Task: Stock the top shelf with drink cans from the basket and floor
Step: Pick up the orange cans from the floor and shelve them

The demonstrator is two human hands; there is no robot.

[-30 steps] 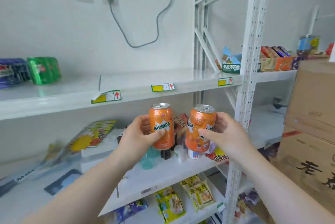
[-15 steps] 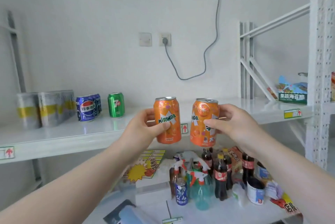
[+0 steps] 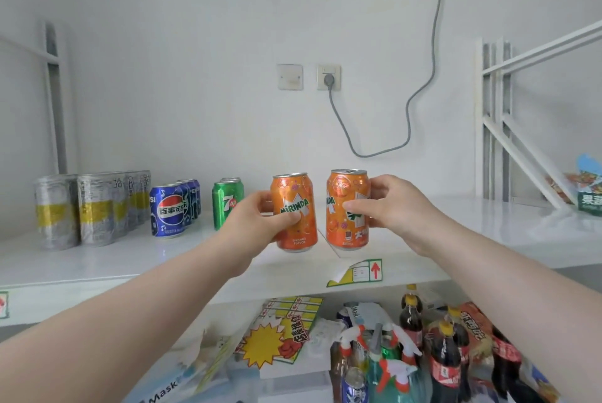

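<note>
The left Mirinda can point(image 3: 294, 210) and the right Mirinda can point(image 3: 347, 207) are now riding higher than half a second ago. They are lifted from in front of the shelf lip to low over the top shelf point(image 3: 456, 239) at frame centre, just right of the green 7up cans point(image 3: 228, 204). Setting them down is looking imminent. The left hand point(image 3: 260, 220) is wrapping curled fingers round its can, and the right hand point(image 3: 387, 207) is gripping its can likewise.
</note>
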